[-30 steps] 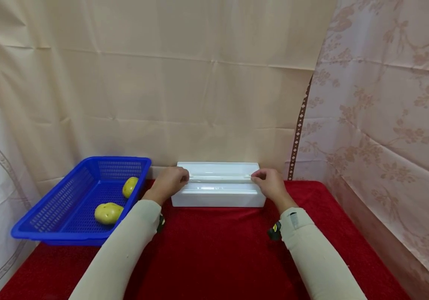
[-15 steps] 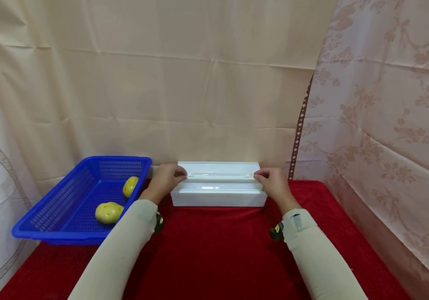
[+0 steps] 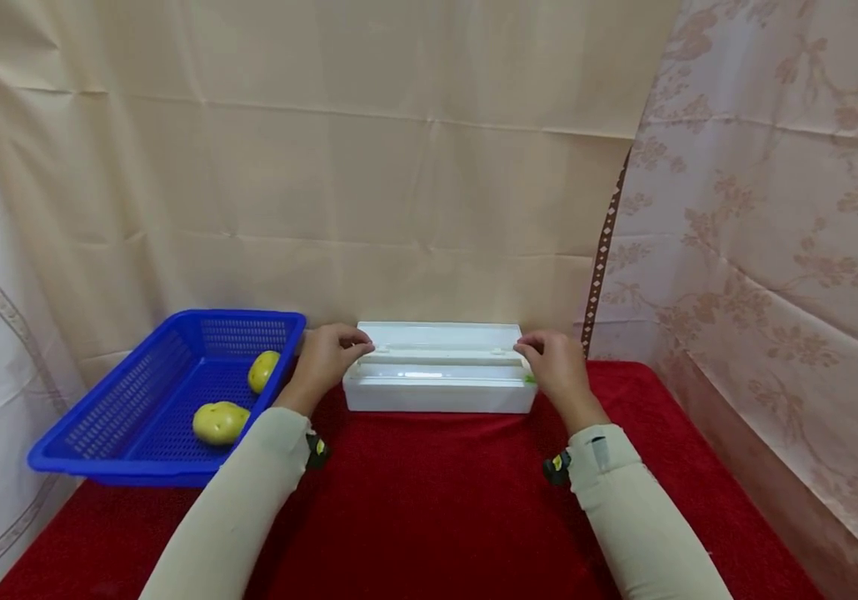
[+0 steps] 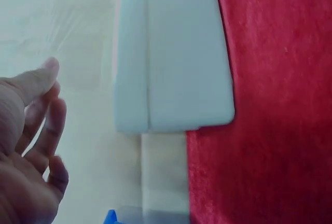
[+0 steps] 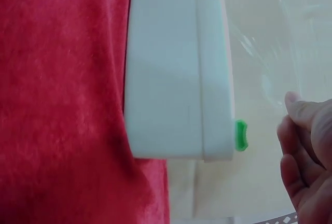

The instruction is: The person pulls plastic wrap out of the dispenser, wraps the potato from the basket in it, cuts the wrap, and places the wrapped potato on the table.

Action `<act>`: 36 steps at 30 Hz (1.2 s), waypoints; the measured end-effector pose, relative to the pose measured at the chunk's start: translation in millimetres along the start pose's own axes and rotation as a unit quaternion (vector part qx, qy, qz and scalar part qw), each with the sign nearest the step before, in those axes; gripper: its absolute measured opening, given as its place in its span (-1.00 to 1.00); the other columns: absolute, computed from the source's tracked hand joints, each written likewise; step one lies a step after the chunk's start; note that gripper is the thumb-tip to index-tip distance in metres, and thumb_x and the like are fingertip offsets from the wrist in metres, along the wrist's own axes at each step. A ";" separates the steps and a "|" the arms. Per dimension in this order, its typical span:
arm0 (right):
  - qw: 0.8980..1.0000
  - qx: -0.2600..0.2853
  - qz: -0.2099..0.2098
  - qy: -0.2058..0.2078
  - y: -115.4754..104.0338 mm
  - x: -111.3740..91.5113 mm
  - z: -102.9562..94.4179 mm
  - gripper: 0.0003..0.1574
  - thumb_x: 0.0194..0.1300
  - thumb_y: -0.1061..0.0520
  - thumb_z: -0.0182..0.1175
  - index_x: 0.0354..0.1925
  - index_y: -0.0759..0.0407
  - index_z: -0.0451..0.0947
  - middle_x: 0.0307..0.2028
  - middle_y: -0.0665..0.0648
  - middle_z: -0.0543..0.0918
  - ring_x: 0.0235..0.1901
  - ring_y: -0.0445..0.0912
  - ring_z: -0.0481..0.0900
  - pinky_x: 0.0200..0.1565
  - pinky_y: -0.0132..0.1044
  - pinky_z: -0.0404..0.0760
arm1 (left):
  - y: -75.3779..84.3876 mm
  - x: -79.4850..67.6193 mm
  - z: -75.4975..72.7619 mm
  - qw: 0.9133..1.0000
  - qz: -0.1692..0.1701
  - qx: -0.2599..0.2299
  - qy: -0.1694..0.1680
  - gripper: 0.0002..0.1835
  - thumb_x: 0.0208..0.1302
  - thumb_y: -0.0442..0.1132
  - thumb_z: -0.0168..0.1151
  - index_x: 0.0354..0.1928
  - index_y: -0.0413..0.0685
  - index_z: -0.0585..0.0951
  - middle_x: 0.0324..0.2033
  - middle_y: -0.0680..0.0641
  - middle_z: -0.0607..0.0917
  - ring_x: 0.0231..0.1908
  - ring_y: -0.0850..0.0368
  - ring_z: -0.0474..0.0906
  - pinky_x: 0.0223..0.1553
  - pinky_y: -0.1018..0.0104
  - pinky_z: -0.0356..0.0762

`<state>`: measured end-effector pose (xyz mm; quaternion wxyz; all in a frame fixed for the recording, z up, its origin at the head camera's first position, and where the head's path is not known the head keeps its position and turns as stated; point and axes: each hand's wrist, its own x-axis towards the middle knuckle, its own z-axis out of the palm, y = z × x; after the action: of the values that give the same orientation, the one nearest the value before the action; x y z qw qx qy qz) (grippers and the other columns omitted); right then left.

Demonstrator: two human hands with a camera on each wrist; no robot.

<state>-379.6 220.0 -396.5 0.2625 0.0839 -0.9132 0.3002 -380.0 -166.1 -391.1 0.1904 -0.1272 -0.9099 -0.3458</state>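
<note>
A long white cling film dispenser [image 3: 440, 398] stands at the back of the red cloth, its lid [image 3: 436, 333] raised. My left hand [image 3: 327, 357] is at its left end, thumb and fingertips pinching a corner of clear cling film [image 4: 65, 32]. Over the right end, my right hand [image 3: 558, 368] pinches the film's other corner, and creases run from those fingertips in the right wrist view. Both hands are held above the dispenser's body, apart from it in the wrist views. A small green slider [image 5: 241, 136] sticks out at the dispenser's right end.
To the left, a blue plastic basket [image 3: 129, 367] holds two potatoes, one nearer [image 3: 220, 423] and one by the right wall [image 3: 262, 372]. Red cloth [image 3: 436, 508] covers the table. A beige curtain [image 3: 429, 167] hangs close behind the dispenser.
My hands have drawn slightly apart and a little upward while pinching the film. The green slider has come into view beside my right hand. The basket and potatoes stay in place.
</note>
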 end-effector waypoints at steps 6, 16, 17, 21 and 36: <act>0.999 0.000 0.031 0.040 -11.1 -10.0 -2.8 -0.78 0.33 0.01 0.44 -0.27 0.15 0.79 -0.30 0.16 0.80 -0.26 0.06 0.69 -0.11 -0.01 0.62 | 10.7 -12.3 -1.9 0.995 0.003 0.070 0.072 -0.84 0.27 0.02 0.49 -0.30 0.14 0.84 -0.19 0.05 0.75 -0.23 0.07 0.70 -0.14 0.11 0.54; 0.993 0.057 0.084 0.065 -18.2 -26.2 -9.9 -0.78 0.37 -0.04 0.40 -0.32 0.06 0.73 -0.41 0.09 0.77 -0.39 -0.03 0.65 -0.36 -0.21 0.52 | 22.4 -33.1 9.6 0.988 -0.050 0.030 0.144 -0.81 0.30 0.10 0.44 -0.22 0.22 0.82 -0.31 0.07 0.79 -0.32 0.12 0.66 -0.31 0.17 0.52; 0.992 0.068 0.086 0.062 -19.1 -26.5 -11.4 -0.79 0.37 -0.03 0.40 -0.31 0.07 0.74 -0.41 0.10 0.78 -0.39 -0.03 0.66 -0.37 -0.23 0.54 | 23.4 -34.2 9.1 0.987 -0.051 0.026 0.148 -0.82 0.29 0.09 0.45 -0.22 0.22 0.82 -0.30 0.07 0.79 -0.32 0.12 0.66 -0.31 0.18 0.52; 0.989 0.096 0.094 0.054 -22.5 -28.0 -16.6 -0.83 0.36 -0.01 0.42 -0.29 0.06 0.76 -0.40 0.11 0.78 -0.38 -0.06 0.67 -0.40 -0.30 0.57 | 27.8 -36.6 4.2 0.985 -0.044 0.027 0.164 -0.83 0.25 0.05 0.49 -0.23 0.19 0.84 -0.27 0.07 0.78 -0.31 0.11 0.66 -0.31 0.16 0.52; 0.985 0.125 0.094 0.078 -36.4 -27.0 -27.9 -0.86 0.31 -0.01 0.46 -0.30 0.02 0.80 -0.36 0.07 0.80 -0.34 -0.10 0.65 -0.35 -0.38 0.53 | 32.2 -37.5 -11.3 0.984 -0.021 -0.011 0.177 -0.83 0.22 -0.04 0.54 -0.26 0.04 0.84 -0.27 -0.01 0.76 -0.32 0.08 0.70 -0.28 0.16 0.60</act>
<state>-333.4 207.1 -373.4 0.2906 0.0063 -0.8491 0.4412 -331.8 -154.0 -381.0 0.3400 -0.0472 -0.8603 -0.3769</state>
